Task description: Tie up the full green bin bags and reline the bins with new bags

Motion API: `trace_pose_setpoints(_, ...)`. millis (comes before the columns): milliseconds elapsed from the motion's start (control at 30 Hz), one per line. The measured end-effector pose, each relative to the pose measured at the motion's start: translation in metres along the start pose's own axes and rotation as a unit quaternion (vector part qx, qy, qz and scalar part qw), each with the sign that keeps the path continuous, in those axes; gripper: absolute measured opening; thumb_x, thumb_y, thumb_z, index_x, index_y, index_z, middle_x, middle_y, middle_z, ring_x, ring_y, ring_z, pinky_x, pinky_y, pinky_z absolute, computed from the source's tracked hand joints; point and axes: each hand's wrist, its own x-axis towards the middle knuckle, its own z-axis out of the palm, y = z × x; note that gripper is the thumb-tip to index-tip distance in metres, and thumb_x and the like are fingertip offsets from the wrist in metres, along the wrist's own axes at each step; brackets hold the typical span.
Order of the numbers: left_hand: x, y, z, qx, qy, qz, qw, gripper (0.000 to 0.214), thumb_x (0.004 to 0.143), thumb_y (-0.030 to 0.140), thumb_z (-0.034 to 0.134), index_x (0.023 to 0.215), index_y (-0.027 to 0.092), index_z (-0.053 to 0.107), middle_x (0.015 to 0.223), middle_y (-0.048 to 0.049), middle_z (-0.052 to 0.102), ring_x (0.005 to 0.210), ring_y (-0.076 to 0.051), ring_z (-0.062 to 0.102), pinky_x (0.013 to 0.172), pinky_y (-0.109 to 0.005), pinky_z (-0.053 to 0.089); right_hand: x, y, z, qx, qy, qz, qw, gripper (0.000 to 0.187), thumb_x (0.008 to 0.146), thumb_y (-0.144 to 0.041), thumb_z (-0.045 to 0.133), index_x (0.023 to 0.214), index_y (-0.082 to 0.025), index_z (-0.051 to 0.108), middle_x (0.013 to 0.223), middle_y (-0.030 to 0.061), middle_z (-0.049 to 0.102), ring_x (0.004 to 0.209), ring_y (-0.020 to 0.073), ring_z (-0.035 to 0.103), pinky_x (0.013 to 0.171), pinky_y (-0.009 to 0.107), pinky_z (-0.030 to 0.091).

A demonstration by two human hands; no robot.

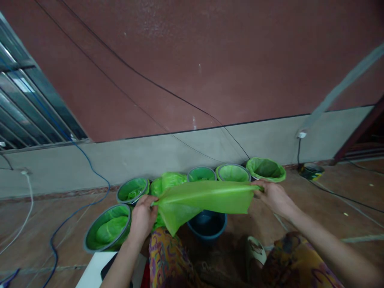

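A green plastic bag [207, 196] is stretched sideways in front of me, held up by its two ends. My left hand [144, 216] pinches its left end, and a loose corner hangs down beside that hand. On the other side my right hand [271, 195] grips the bunched right end. Beneath the bag stands a dark blue bucket [207, 237], its back part hidden by the plastic.
Bins lined with green bags stand along the wall, among them a large one [86, 240] at left and one [284, 174] at right. A blue cable [70, 216] crosses the floor. A white box [93, 276] is near my left arm; a tin [312, 172] stands at right.
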Motion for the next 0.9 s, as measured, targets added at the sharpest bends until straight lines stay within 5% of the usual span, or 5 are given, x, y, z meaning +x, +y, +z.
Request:
trace_pose_setpoints(167, -0.002, 0.002, -0.009, -0.144, 0.071, 0.011, 0.987, 0.008, 0.071, 0.025, 0.062, 0.075, 0.019, 0.065, 0.127, -0.0111, 0.057, 0.121, -0.027, 0.052, 0.108, -0.037, 0.036, -0.006, -0.010, -0.016, 0.093, 0.082, -0.014, 0.992, 0.021, 0.078, -0.033, 0.056, 0.088, -0.021, 0.070, 0.125, 0.0103, 0.059, 0.115, 0.0271, 0.057, 0.098, 0.041, 0.043)
trace_pose_setpoints(333, -0.005, 0.018, -0.023, -0.380, 0.075, -0.025, 0.921, 0.018, 0.080, 0.034, 0.061, 0.091, 0.021, 0.057, 0.122, -0.0085, 0.062, 0.117, -0.025, 0.055, 0.100, -0.034, 0.041, -0.006, -0.043, -0.033, 0.283, 0.137, -0.001, 0.949, 0.021, 0.084, -0.043, 0.056, 0.090, -0.024, 0.063, 0.130, 0.0069, 0.059, 0.116, 0.0254, 0.055, 0.096, 0.039, 0.045)
trace_pose_setpoints(567, -0.004, 0.048, -0.034, -0.042, 0.256, -0.095, 0.961, 0.015, 0.085, 0.035, 0.048, 0.078, 0.023, 0.043, 0.063, 0.0029, 0.047, 0.062, -0.016, 0.048, 0.060, -0.025, 0.034, -0.003, -0.073, -0.029, 0.129, 0.281, 0.051, 0.950, 0.026, 0.091, -0.045, 0.044, 0.083, -0.022, 0.053, 0.071, 0.0024, 0.058, 0.066, 0.0183, 0.053, 0.063, 0.030, 0.043)
trace_pose_setpoints(733, -0.002, 0.045, -0.053, 0.012, 0.092, -0.115, 0.989, 0.017, 0.082, 0.034, 0.049, 0.071, 0.025, 0.039, 0.056, 0.0035, 0.047, 0.055, -0.018, 0.049, 0.058, -0.027, 0.032, 0.007, -0.075, -0.019, 0.077, 0.179, 0.040, 0.980, 0.028, 0.088, -0.046, 0.041, 0.071, -0.024, 0.044, 0.062, 0.0005, 0.053, 0.060, 0.0178, 0.051, 0.060, 0.029, 0.039)
trace_pose_setpoints(900, -0.033, -0.013, -0.047, -0.002, -0.042, -0.174, 0.984, 0.019, 0.077, 0.038, 0.053, 0.066, 0.025, 0.047, 0.059, -0.0013, 0.056, 0.063, -0.023, 0.056, 0.065, -0.031, 0.037, -0.011, -0.051, 0.062, 0.161, 0.025, 0.074, 0.984, 0.030, 0.086, -0.050, 0.041, 0.075, -0.023, 0.051, 0.075, 0.0065, 0.065, 0.075, 0.0230, 0.061, 0.074, 0.033, 0.045)
